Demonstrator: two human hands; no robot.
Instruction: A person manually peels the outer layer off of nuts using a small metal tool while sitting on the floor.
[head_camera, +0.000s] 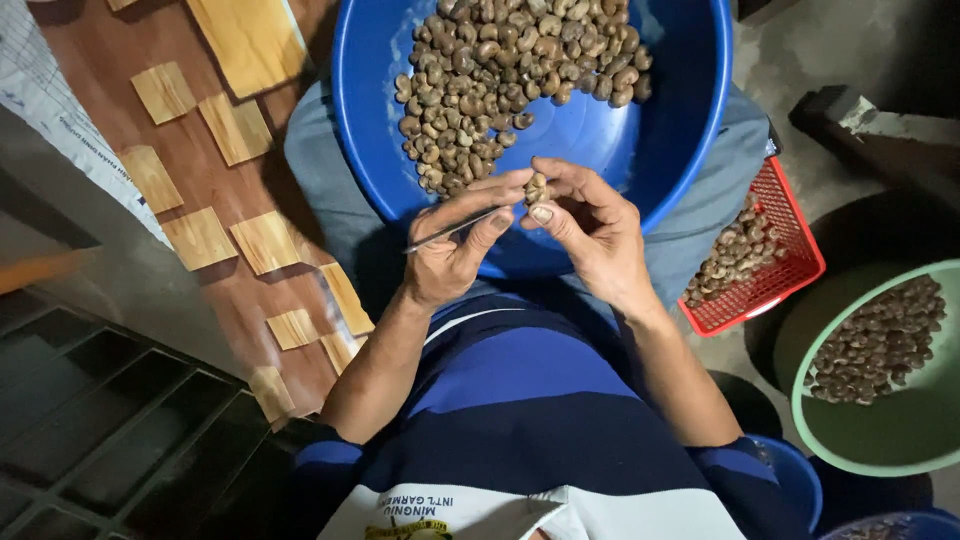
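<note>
My left hand (450, 255) grips a thin metal pick (447, 233), its tip pointed at a small brown nut (537, 188). My right hand (592, 225) pinches that nut between thumb and fingers. Both hands meet over the near rim of a large blue basin (690, 150) resting on my lap. A heap of brown nuts (510, 70) fills the far part of the basin.
To the right stand a red mesh basket (795, 262) with nuts and a green bowl (880, 445) with more nuts. A small blue container (795, 480) sits by my right elbow. On the left lie a patterned wooden floor (215, 230) and a dark grating (110, 440).
</note>
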